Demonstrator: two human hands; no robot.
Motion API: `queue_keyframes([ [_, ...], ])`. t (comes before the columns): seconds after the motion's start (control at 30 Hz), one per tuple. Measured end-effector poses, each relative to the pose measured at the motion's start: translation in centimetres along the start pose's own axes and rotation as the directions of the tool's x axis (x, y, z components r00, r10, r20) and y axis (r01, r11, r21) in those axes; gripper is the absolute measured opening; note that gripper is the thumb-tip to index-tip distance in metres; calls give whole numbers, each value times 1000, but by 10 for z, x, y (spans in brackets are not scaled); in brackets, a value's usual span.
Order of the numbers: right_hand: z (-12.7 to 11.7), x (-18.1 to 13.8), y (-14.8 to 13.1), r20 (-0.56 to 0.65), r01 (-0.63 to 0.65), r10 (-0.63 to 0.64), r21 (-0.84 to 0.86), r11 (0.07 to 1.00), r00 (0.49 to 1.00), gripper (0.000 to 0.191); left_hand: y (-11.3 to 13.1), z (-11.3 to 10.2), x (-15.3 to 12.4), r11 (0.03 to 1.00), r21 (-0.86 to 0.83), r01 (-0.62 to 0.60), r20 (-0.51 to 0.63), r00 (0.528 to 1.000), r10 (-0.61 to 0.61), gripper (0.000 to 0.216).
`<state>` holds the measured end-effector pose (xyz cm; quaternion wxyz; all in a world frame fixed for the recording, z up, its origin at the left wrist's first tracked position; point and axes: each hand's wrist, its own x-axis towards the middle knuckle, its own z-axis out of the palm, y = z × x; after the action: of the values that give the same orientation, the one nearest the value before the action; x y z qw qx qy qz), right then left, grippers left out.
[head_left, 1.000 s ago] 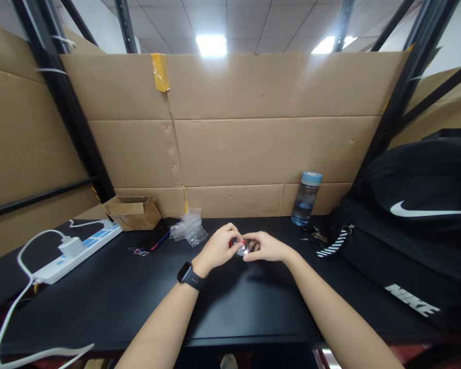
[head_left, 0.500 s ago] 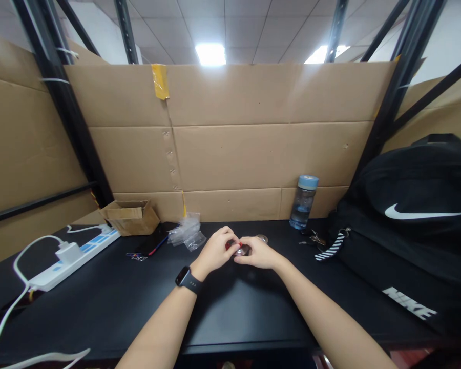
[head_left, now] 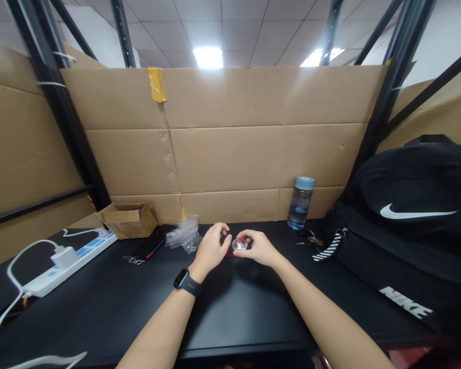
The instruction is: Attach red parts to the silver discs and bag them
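Observation:
In the head view, my right hand (head_left: 260, 248) pinches a small round, shiny, clear piece (head_left: 239, 244) with some red on it, just above the black table. Its exact kind is too small to make out. My left hand (head_left: 214, 248), with a dark smartwatch on the wrist, is beside it on the left. The thumb and fingers of that hand are apart with nothing visible between them. A bit of red (head_left: 229, 254) shows low between the two hands; what it belongs to is unclear.
Left of my hands lie crumpled clear plastic bags (head_left: 185, 234), a dark phone-like slab, a pen (head_left: 156, 247) and an open cardboard box (head_left: 130, 220). A white power strip (head_left: 75, 261) is farther left. A water bottle (head_left: 301, 204), keys (head_left: 313, 239) and a black backpack (head_left: 407, 236) stand right.
My left hand has come off the round piece and its fingers have parted. The piece stays in my right hand, more of it showing. A second round item behind my right hand is out of sight.

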<state>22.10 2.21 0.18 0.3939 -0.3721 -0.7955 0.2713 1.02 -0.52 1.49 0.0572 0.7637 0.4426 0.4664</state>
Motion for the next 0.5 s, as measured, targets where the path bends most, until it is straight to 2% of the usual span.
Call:
queue_keyframes([
  [0.07, -2, 1, 0, -47, -1, 7, 119, 993, 999, 53, -4, -1, 2, 998, 23, 52, -55, 997, -50, 11],
  [0.1, -3, 2, -1, -71, 15, -2, 180, 984, 997, 54, -5, -1, 3, 997, 13, 71, -46, 996, -71, 10],
  [0.2, -6, 4, -6, -149, 101, -57, 301, 948, 987, 51, -9, 2, 4, 977, -147, 157, 67, 987, -149, 8],
  [0.37, -5, 4, -9, -178, 146, -89, 339, 929, 980, 50, -1, 14, 3, 774, -536, 338, 248, 939, -238, 33],
  [0.5, -3, 3, -9, -157, 157, -110, 327, 932, 981, 50, 9, 17, 0, 663, -647, 376, 299, 925, -234, 36],
])
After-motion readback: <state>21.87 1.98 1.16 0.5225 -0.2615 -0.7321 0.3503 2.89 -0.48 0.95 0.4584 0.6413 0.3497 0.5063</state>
